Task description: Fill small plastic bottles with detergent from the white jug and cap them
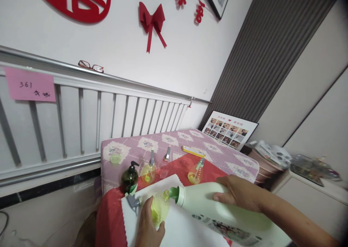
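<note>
My right hand grips a large white detergent bottle tipped on its side, its green spout touching the mouth of a small clear round bottle with yellow-green liquid in it. My left hand is wrapped round that small bottle, over a white cloth. A grey spray-pump head lies on the cloth just left of my left hand.
On the red cloth stand a dark green pump bottle and three small spray bottles. A yellow flat object and a green lid lie on the pink tablecloth. Radiator behind; cluttered cabinet at right.
</note>
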{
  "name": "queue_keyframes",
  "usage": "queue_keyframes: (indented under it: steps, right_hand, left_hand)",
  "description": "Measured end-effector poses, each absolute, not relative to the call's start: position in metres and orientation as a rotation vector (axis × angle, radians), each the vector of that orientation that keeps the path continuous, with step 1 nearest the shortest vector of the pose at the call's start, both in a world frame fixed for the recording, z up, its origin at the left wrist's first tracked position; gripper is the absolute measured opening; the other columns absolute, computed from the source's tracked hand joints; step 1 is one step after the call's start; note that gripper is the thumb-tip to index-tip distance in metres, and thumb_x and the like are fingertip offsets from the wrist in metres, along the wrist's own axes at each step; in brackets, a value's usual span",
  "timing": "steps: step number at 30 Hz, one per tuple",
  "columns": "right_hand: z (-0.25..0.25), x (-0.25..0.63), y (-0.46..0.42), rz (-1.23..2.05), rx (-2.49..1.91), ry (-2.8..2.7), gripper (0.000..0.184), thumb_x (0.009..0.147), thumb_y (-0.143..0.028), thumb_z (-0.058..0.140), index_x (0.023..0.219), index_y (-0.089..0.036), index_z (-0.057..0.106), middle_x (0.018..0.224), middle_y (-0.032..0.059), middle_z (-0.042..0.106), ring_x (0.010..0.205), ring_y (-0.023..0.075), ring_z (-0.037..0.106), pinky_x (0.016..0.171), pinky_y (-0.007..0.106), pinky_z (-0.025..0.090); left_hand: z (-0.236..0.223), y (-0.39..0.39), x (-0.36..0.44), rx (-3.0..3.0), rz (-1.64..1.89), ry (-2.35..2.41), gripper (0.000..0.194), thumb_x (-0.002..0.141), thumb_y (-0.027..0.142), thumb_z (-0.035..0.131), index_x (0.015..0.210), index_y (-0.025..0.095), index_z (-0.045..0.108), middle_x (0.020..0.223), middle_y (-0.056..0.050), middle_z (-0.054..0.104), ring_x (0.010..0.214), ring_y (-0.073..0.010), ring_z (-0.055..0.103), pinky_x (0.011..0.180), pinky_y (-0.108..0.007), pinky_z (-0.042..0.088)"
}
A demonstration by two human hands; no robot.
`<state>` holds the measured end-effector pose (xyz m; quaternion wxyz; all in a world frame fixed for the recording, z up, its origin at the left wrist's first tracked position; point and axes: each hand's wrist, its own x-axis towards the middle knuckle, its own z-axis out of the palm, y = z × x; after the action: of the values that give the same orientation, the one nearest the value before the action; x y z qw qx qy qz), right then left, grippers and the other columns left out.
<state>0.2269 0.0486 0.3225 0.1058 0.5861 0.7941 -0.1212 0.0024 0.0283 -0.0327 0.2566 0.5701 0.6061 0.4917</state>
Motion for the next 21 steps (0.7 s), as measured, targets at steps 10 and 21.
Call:
queue_keyframes:
  steps: [10,21]
  right_hand:
    - [0.326,0.227,0.049,-0.381,1.728,2.328,0.045,0.081,-0.063,0.054,0.08,-0.018,0.057,0.087,0.0109,0.072,0.078,0.026,0.065,0.062,0.03,0.041]
    - [0.328,0.225,0.048,-0.34,1.707,2.345,0.046,0.081,-0.063,0.053,0.081,-0.017,0.06,0.087,0.0124,0.072,0.078,0.0275,0.065,0.064,0.032,0.041]
  left_hand:
    - [-0.033,0.031,0.002,1.522,1.376,1.656,0.079,0.066,0.013,0.056,0.141,0.012,0.035,0.151,-0.019,0.046,0.144,-0.0284,0.041,0.119,-0.044,0.037]
    - [-0.013,0.022,0.013,1.512,1.417,1.763,0.08,0.063,0.008,0.052,0.14,0.01,0.031,0.147,-0.02,0.048,0.141,-0.0271,0.043,0.119,-0.041,0.036]
